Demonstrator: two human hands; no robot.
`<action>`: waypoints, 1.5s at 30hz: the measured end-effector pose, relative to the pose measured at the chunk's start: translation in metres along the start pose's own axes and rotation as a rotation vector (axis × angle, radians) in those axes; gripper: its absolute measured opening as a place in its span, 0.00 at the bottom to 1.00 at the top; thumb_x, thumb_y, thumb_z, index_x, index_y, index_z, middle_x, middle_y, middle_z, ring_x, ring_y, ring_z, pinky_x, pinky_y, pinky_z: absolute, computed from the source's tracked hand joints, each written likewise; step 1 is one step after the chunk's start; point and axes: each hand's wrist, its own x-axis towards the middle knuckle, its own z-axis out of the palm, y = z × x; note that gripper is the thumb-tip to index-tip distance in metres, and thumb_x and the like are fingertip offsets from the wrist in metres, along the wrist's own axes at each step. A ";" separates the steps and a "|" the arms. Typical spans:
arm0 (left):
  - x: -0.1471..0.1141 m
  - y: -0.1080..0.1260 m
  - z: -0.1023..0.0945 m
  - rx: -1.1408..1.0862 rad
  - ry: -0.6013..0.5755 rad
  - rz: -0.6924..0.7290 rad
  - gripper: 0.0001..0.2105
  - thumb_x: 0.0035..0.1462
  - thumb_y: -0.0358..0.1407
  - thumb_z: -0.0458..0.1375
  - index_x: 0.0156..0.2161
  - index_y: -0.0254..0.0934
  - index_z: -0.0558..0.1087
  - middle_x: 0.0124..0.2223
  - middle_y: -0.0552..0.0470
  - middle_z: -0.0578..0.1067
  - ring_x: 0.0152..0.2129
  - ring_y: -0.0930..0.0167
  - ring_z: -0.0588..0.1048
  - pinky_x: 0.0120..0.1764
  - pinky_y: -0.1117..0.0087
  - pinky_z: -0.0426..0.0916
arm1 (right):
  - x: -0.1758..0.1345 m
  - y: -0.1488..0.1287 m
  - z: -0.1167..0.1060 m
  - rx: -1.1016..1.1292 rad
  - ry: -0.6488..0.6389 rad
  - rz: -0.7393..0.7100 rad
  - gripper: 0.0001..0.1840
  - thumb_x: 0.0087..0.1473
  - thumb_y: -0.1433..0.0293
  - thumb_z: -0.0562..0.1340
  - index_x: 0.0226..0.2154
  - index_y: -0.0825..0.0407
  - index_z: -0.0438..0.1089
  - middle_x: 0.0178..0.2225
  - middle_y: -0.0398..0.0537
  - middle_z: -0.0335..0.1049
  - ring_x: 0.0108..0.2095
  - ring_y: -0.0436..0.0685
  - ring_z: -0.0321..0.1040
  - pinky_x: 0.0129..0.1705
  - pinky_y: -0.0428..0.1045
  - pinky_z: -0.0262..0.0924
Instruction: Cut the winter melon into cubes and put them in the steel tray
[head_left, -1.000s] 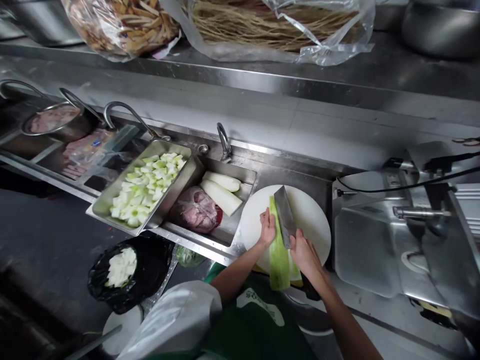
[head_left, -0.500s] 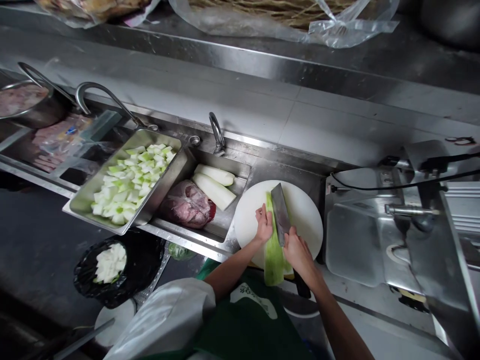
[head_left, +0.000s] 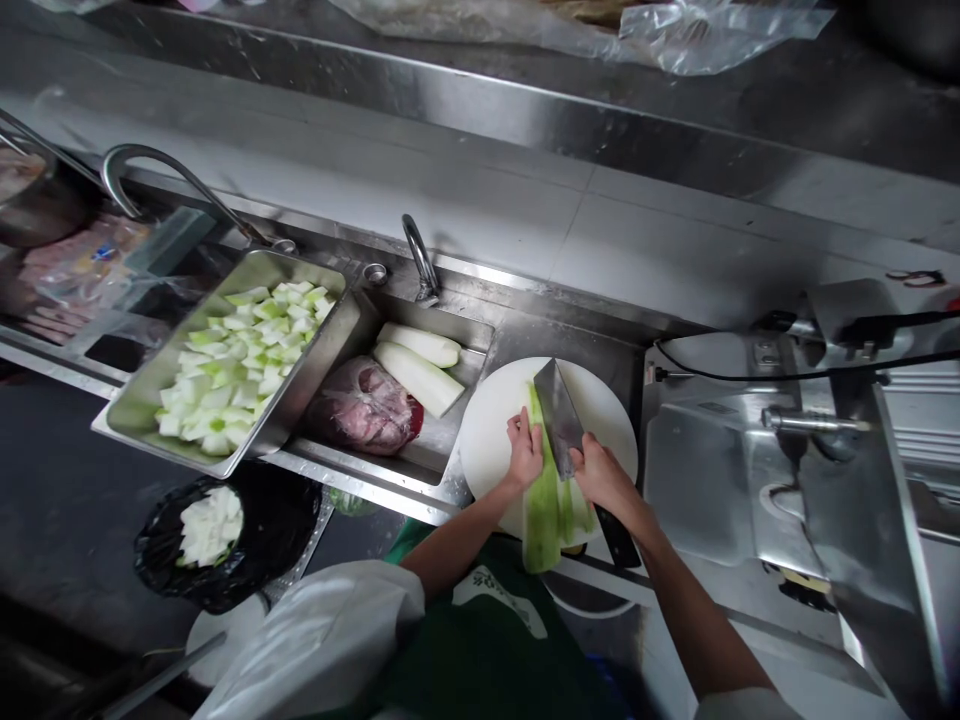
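A peeled gourd point(head_left: 541, 500) is being split lengthwise on the round cutting board point(head_left: 487, 440) at the table's near edge. The cleaver point(head_left: 559, 415) is being gripped by the closed right hand point(head_left: 604, 478); the gourd is being pinned by the left hand's point(head_left: 523, 455) curled fingers point(head_left: 517, 425). A straight stroke seems needed next.

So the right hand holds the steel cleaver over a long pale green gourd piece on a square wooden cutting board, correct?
Not quite: the cutting board is round and white, as the head view shows. The right hand does hold the steel cleaver over the long pale green gourd piece.
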 end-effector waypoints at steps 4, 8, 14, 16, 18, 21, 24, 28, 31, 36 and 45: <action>-0.001 -0.002 0.001 -0.015 0.010 0.020 0.29 0.71 0.47 0.42 0.71 0.35 0.53 0.55 0.40 0.59 0.60 0.62 0.60 0.67 0.57 0.53 | 0.022 -0.005 -0.011 0.057 -0.036 -0.004 0.11 0.68 0.69 0.52 0.47 0.57 0.66 0.33 0.53 0.75 0.31 0.56 0.74 0.32 0.46 0.55; 0.000 -0.004 0.002 -0.034 0.024 0.022 0.31 0.70 0.49 0.42 0.71 0.34 0.55 0.53 0.41 0.60 0.58 0.62 0.61 0.67 0.57 0.54 | 0.047 -0.015 -0.008 0.111 -0.050 0.005 0.14 0.68 0.69 0.51 0.50 0.58 0.65 0.30 0.53 0.75 0.24 0.54 0.72 0.28 0.46 0.56; 0.002 -0.008 0.001 0.007 0.033 0.024 0.32 0.69 0.50 0.40 0.71 0.35 0.55 0.53 0.41 0.62 0.56 0.60 0.62 0.65 0.56 0.55 | 0.087 -0.034 0.025 0.119 0.049 0.031 0.13 0.66 0.71 0.55 0.51 0.58 0.65 0.42 0.59 0.77 0.40 0.56 0.77 0.33 0.44 0.59; 0.001 -0.007 -0.001 0.055 0.011 0.011 0.31 0.70 0.49 0.39 0.71 0.36 0.55 0.53 0.40 0.63 0.55 0.60 0.63 0.64 0.55 0.56 | 0.095 -0.036 0.034 0.123 0.062 0.034 0.13 0.65 0.71 0.57 0.50 0.59 0.65 0.43 0.59 0.77 0.44 0.57 0.76 0.35 0.43 0.60; 0.000 -0.003 -0.002 0.109 -0.003 -0.007 0.30 0.70 0.48 0.38 0.71 0.37 0.54 0.55 0.39 0.62 0.55 0.59 0.62 0.63 0.54 0.56 | 0.098 -0.036 0.038 0.138 0.083 0.023 0.12 0.65 0.70 0.58 0.50 0.59 0.65 0.43 0.60 0.77 0.45 0.57 0.76 0.36 0.43 0.60; -0.002 0.003 -0.004 0.169 0.011 -0.036 0.30 0.70 0.49 0.38 0.71 0.42 0.54 0.58 0.40 0.61 0.55 0.58 0.62 0.61 0.54 0.56 | 0.097 -0.035 0.036 0.187 0.076 0.008 0.12 0.66 0.69 0.58 0.49 0.58 0.65 0.40 0.58 0.77 0.37 0.55 0.77 0.32 0.43 0.59; -0.003 0.008 -0.005 0.188 0.038 -0.047 0.29 0.70 0.51 0.38 0.71 0.44 0.55 0.60 0.41 0.61 0.54 0.58 0.62 0.60 0.54 0.57 | 0.093 -0.037 0.027 0.230 0.009 0.016 0.15 0.67 0.68 0.56 0.51 0.60 0.64 0.36 0.55 0.77 0.25 0.51 0.73 0.25 0.43 0.57; -0.003 0.008 -0.008 0.199 0.052 -0.025 0.29 0.70 0.50 0.36 0.70 0.44 0.57 0.63 0.42 0.60 0.57 0.57 0.61 0.60 0.53 0.57 | 0.084 -0.043 0.012 0.167 -0.028 -0.009 0.16 0.64 0.70 0.57 0.52 0.60 0.63 0.31 0.52 0.76 0.21 0.50 0.69 0.24 0.43 0.57; -0.004 0.007 -0.009 0.194 0.055 -0.014 0.28 0.70 0.50 0.36 0.70 0.45 0.57 0.65 0.43 0.58 0.59 0.57 0.59 0.61 0.54 0.55 | 0.074 -0.042 0.004 0.106 -0.027 -0.029 0.15 0.64 0.71 0.57 0.51 0.60 0.64 0.30 0.51 0.75 0.23 0.50 0.70 0.27 0.42 0.57; -0.007 0.008 -0.007 0.206 0.041 -0.003 0.28 0.71 0.49 0.36 0.70 0.43 0.57 0.68 0.42 0.57 0.63 0.58 0.56 0.63 0.54 0.52 | 0.057 -0.035 0.003 0.085 -0.066 -0.034 0.13 0.68 0.72 0.52 0.50 0.65 0.61 0.28 0.52 0.73 0.20 0.45 0.65 0.25 0.41 0.52; -0.011 0.009 -0.005 0.175 0.017 -0.005 0.28 0.71 0.49 0.36 0.69 0.44 0.58 0.69 0.43 0.57 0.64 0.58 0.56 0.65 0.53 0.51 | 0.053 -0.034 0.005 0.065 -0.075 0.066 0.16 0.66 0.70 0.52 0.53 0.59 0.61 0.29 0.50 0.73 0.18 0.51 0.66 0.25 0.44 0.58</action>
